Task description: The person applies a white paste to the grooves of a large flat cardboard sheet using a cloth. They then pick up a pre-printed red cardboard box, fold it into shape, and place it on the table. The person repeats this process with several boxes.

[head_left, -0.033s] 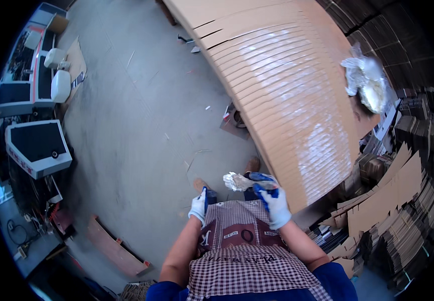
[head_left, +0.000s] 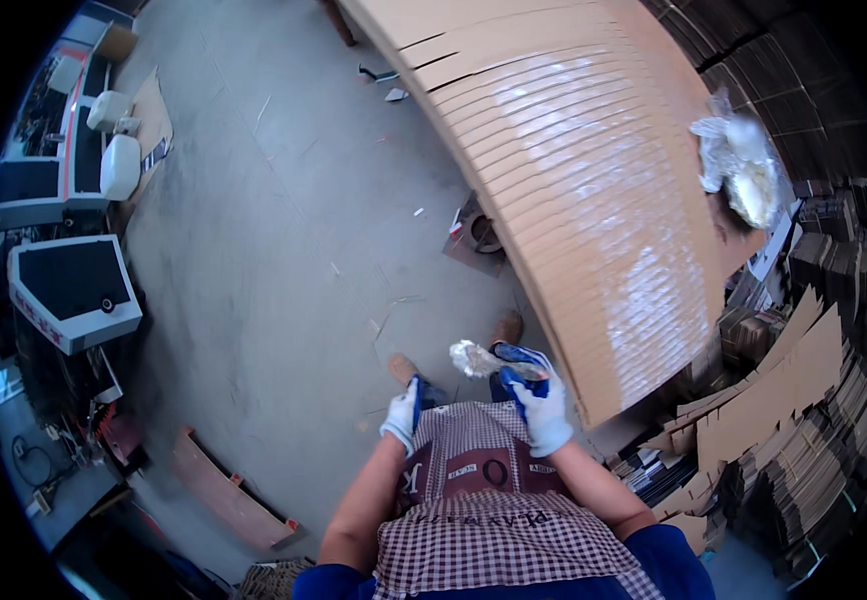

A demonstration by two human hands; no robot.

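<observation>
My right hand (head_left: pixel 541 400), in a white glove with blue palm and fingers, is closed round a brush (head_left: pixel 471 357). Its head is caked whitish and points left over the floor, beside the near end of a row of overlapping cardboard sheets (head_left: pixel 563 190). A glossy, wet-looking whitish band runs along these sheets, which lie on a table. My left hand (head_left: pixel 404 413), gloved likewise, hangs by the checked apron (head_left: pixel 473 440) with fingers pointing forward and nothing visible in it.
On the table's far right sits a plastic-lined container (head_left: pixel 751 190) with pale contents. Cardboard stacks (head_left: pixel 793 430) crowd the right. A machine (head_left: pixel 73 290) and white jugs (head_left: pixel 120 168) stand left. Under the table edge lies a dark piece with a round hole (head_left: pixel 483 235).
The brush has turned slightly in my right hand, and that hand has shifted a little to the left and back. My view has also moved slightly.
</observation>
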